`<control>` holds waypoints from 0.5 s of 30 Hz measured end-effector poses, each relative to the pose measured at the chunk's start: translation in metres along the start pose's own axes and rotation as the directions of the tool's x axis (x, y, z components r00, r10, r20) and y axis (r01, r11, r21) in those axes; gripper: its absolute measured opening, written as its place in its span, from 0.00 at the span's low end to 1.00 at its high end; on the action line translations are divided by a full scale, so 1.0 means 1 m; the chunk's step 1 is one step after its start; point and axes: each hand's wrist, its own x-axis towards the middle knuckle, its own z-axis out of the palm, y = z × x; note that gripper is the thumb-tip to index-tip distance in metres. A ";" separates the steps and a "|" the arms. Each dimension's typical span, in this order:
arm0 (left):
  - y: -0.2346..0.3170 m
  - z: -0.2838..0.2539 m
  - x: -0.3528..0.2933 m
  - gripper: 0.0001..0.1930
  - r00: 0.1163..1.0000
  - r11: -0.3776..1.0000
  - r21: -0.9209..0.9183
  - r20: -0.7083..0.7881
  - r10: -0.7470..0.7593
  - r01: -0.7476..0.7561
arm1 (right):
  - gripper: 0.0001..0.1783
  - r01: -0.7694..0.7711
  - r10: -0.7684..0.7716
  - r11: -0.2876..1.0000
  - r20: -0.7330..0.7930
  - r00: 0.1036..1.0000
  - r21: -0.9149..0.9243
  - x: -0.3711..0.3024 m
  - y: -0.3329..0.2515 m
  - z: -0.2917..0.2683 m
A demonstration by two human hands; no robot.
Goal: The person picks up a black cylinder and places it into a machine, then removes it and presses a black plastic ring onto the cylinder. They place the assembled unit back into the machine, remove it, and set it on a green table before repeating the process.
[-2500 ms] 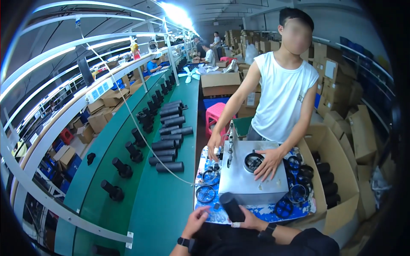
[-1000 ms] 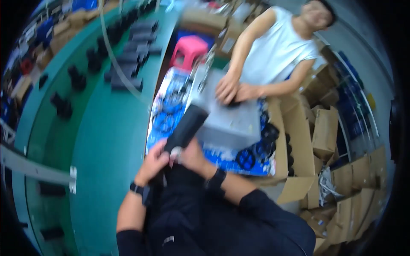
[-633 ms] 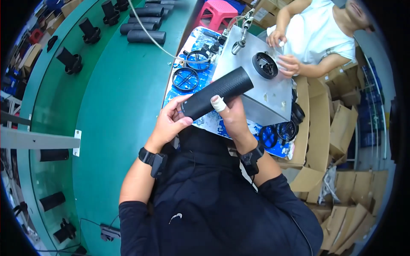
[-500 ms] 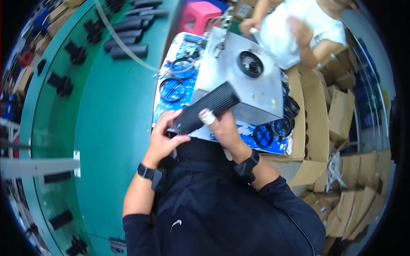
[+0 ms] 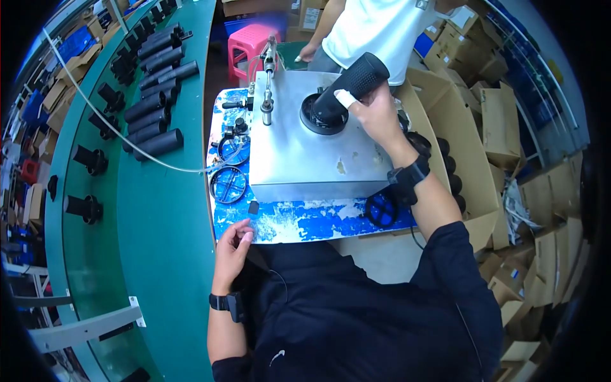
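Head view: reaches right hand out, gripping black tube, tipped longways toward metal box's far right corner; curls left hand apart, by tabletop's near left corner.

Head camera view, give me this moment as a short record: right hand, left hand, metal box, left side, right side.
Right hand: gripping a tilted black cylinder, lower end at a black ring
Left hand: empty, near the front-left edge of the blue-and-white tabletop
Metal box: on the tabletop, ring on top
Left side: green bench bearing more black cylinders
Right side: open cardboard box
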 end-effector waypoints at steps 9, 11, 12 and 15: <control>-0.002 -0.005 0.003 0.17 0.992 0.981 -0.173 -0.071 -0.107 0.093 | 0.44 -0.157 0.233 0.855 0.096 0.968 -0.494 0.011 -0.041 0.014; -0.004 -0.004 0.001 0.16 0.991 0.980 -0.173 -0.076 -0.113 0.099 | 0.46 -0.181 0.303 0.778 0.107 0.947 -0.602 0.008 -0.039 0.019; -0.003 -0.004 0.003 0.16 0.991 0.981 -0.168 -0.069 -0.113 0.100 | 0.47 -0.162 0.292 0.763 0.110 0.950 -0.626 0.007 -0.030 0.021; -0.004 -0.004 0.005 0.16 0.991 0.981 -0.159 -0.056 -0.118 0.107 | 0.49 -0.123 0.272 0.731 0.121 0.955 -0.671 0.010 0.000 0.019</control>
